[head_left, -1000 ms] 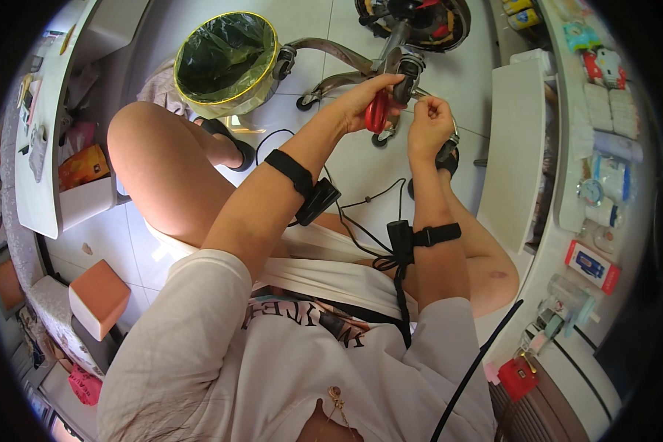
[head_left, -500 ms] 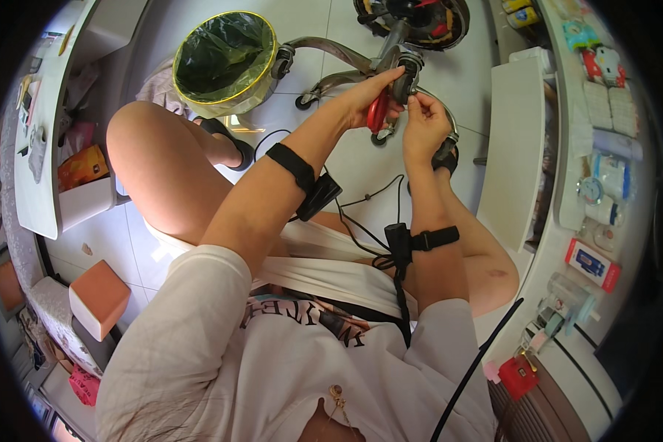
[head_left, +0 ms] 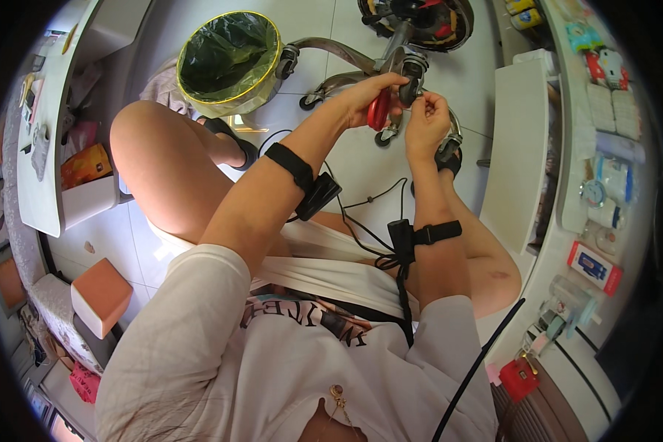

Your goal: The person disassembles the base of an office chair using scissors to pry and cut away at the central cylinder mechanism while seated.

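Observation:
A metal swivel-chair base (head_left: 339,50) spreads its curved legs over the floor ahead of me. One dark caster wheel (head_left: 411,90) on a raised leg is between my hands. My left hand (head_left: 367,99) is closed around a red-handled tool (head_left: 379,110), whose working end is hidden, and its thumb lies against the caster. Close to the wheel's right side, my right hand (head_left: 429,124) has thumb and fingers pinched together. Whatever they hold is too small to make out. Further casters (head_left: 287,62) sit at the other leg ends.
A yellow-rimmed bin (head_left: 230,59) with a dark green liner stands left of the chair base. White cabinets (head_left: 519,147) flank the right side, with a shelf of small goods beyond. A white desk (head_left: 44,158) is at left. Black cables (head_left: 357,232) hang between my forearms.
The view has shifted slightly. My hands stay at the same caster, with the right fingers drawn a little lower beside it; the left keeps the red-handled tool.

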`<state>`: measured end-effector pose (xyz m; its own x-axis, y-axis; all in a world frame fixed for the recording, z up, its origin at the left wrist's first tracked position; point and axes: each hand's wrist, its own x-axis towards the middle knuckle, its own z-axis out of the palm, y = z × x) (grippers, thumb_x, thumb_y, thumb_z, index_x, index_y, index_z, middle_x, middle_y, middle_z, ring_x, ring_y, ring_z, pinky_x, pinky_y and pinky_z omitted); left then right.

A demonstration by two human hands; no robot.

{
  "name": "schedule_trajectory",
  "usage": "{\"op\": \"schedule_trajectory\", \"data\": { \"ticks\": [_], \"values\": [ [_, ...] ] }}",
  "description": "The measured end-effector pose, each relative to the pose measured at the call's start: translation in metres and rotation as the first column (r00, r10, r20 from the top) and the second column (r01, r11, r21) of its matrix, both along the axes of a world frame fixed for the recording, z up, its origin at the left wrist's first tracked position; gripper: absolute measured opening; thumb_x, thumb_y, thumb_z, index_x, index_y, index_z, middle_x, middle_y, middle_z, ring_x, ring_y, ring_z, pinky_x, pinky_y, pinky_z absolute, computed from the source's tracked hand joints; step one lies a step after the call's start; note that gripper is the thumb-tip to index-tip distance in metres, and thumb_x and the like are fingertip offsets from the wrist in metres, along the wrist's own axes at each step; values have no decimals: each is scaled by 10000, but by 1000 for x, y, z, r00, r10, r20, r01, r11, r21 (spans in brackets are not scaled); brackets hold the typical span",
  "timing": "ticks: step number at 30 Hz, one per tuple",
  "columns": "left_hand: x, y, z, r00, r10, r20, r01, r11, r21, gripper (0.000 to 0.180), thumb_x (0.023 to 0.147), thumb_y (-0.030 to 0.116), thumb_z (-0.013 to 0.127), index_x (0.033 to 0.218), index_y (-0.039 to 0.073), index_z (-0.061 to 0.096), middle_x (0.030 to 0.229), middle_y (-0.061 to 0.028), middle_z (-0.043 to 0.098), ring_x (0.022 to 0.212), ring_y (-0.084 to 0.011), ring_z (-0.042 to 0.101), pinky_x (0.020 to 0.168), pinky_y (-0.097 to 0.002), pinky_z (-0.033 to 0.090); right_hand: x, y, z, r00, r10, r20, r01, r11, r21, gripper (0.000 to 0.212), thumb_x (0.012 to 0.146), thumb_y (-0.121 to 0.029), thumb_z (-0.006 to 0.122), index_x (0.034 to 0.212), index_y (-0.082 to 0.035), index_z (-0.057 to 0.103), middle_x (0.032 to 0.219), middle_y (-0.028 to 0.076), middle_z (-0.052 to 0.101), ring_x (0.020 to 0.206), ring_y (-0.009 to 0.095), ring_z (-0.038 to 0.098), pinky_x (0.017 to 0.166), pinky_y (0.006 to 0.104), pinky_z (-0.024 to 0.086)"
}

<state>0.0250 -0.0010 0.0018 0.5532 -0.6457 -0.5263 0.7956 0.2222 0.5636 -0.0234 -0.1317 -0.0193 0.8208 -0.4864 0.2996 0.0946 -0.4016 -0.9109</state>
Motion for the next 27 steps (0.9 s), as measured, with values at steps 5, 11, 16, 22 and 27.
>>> {"op": "schedule_trajectory", "data": {
  "ticks": [5, 11, 16, 22, 27],
  "values": [
    [-2, -1, -1, 998, 51, 34, -51, 999, -10, 370, 783, 458, 603, 889, 104, 582, 807, -14, 600, 708, -119, 579, 554, -323, 477, 1, -1, -1, 1000, 12, 15, -12, 1000, -1, 62, 781, -20, 567, 814, 32, 563, 706, 46, 554, 575, 96, 486, 539, 241, 420],
    [-1, -7, 2, 1000, 14, 6, -15, 999, 52, 398, 775, 495, 614, 882, 114, 578, 794, -6, 588, 692, -136, 581, 545, -329, 476, 3, -1, 1, 1000, 21, 12, -21, 1000, 1, 60, 780, -16, 567, 818, 30, 562, 716, 46, 554, 580, 97, 490, 545, 238, 422],
    [-4, -2, 5, 997, 70, 17, -70, 998, 6, 368, 784, 491, 614, 876, 136, 579, 787, 6, 586, 683, -136, 580, 547, -333, 475, 5, -4, -4, 1000, 13, 25, -14, 1000, 21, 57, 778, -20, 570, 813, 25, 566, 719, 50, 558, 579, 102, 489, 545, 242, 421],
    [0, -5, 0, 1000, 30, -10, -30, 1000, 5, 313, 799, 441, 611, 872, 139, 579, 791, 8, 589, 705, -133, 582, 557, -337, 475, 6, -2, -2, 1000, 17, 22, -17, 1000, -5, 58, 778, -25, 571, 814, 21, 570, 720, 49, 560, 577, 102, 484, 545, 241, 417],
    [-4, -6, 3, 998, 54, 14, -54, 998, 13, 327, 808, 454, 593, 898, 141, 586, 807, 15, 588, 702, -128, 567, 561, -326, 469, 9, -5, -3, 1000, 2, 25, -3, 1000, 19, 65, 785, -31, 571, 822, 22, 569, 713, 36, 558, 576, 95, 472, 550, 235, 415]
  ]
}}
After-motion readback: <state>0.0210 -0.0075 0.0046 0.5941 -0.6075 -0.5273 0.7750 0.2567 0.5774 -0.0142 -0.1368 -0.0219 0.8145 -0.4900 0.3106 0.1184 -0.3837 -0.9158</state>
